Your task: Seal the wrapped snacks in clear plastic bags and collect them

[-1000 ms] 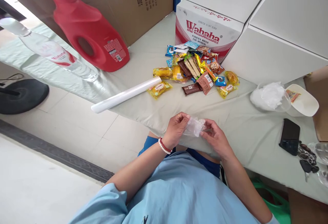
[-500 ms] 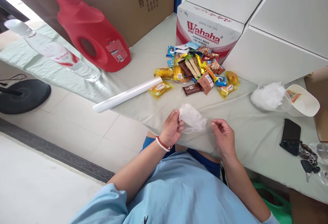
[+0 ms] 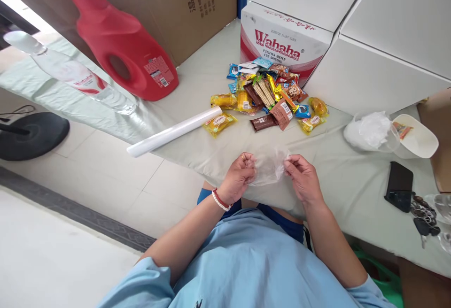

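Note:
A thin, crumpled clear plastic film is stretched between my two hands, above the front edge of the cloth-covered table. It may be a bag or a cover; I cannot tell which. My left hand pinches its left side. At the right side, the fingertips of my right hand are closed on the gathered edge. Beyond the hands lies a heap of wrapped snacks, with a brown packet and yellow-wrapped pieces nearest.
A white roll lies left of the snacks. Farther left are a red jug and a water bottle. Behind stands a Wahaha carton. To the right are a bowl of white plastic, a white bowl, a phone and keys.
My right hand has moved left and taken hold of the film's right side. The film, earlier bunched in my left hand alone, is now spread between both hands.

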A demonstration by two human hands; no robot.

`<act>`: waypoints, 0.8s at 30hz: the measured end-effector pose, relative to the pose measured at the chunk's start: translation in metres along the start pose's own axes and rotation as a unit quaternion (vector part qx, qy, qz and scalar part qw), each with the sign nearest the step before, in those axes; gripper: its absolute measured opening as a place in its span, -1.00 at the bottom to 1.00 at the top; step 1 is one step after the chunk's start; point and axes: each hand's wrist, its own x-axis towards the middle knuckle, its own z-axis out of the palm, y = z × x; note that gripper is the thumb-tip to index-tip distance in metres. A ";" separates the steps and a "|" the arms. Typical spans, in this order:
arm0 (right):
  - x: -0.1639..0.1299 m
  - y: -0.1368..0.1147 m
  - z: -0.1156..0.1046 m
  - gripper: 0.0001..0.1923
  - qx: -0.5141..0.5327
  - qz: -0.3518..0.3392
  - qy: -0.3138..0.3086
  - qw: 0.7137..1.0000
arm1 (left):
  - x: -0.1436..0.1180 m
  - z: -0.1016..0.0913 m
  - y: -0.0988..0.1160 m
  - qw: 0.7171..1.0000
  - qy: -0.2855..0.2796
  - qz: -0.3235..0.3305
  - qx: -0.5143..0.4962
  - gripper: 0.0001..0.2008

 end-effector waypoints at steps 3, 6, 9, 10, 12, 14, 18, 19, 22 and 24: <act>-0.010 -0.001 -0.010 -0.75 0.063 0.010 0.024 0.998 | 0.010 -0.005 -0.002 0.995 0.093 0.010 0.026 -0.56; -0.021 0.004 -0.024 -0.73 0.074 0.040 0.039 0.996 | 0.016 -0.006 0.001 0.990 0.133 0.042 0.016 -0.50; -0.031 0.011 -0.039 -0.71 0.032 0.088 0.041 0.995 | 0.016 -0.003 0.008 0.987 0.145 0.062 0.015 -0.47; -0.033 0.013 -0.041 -0.69 0.023 0.097 0.035 0.994 | 0.014 -0.002 0.009 0.987 0.146 0.067 0.020 -0.47; -0.035 0.013 -0.041 -0.60 0.021 0.101 0.012 0.995 | 0.009 0.004 0.008 0.986 0.140 0.080 0.035 -0.47; -0.034 0.010 -0.032 -0.40 0.025 0.096 -0.013 0.995 | 0.003 0.011 0.004 0.987 0.117 0.094 0.058 -0.47; -0.021 0.006 -0.009 -0.32 0.033 0.077 0.012 0.996 | -0.007 0.021 -0.001 0.986 0.063 0.129 0.086 -0.49; -0.017 0.005 -0.006 -0.39 0.044 0.070 0.028 0.996 | -0.008 0.021 -0.001 0.985 0.067 0.143 0.072 -0.50; -0.010 0.003 -0.003 -0.53 0.084 0.065 0.049 0.993 | -0.007 0.011 0.004 0.978 0.122 0.170 0.007 -0.56; -0.010 0.002 -0.005 -0.60 0.096 0.078 0.042 0.991 | -0.005 -0.001 0.007 0.972 0.152 0.173 0.035 -0.66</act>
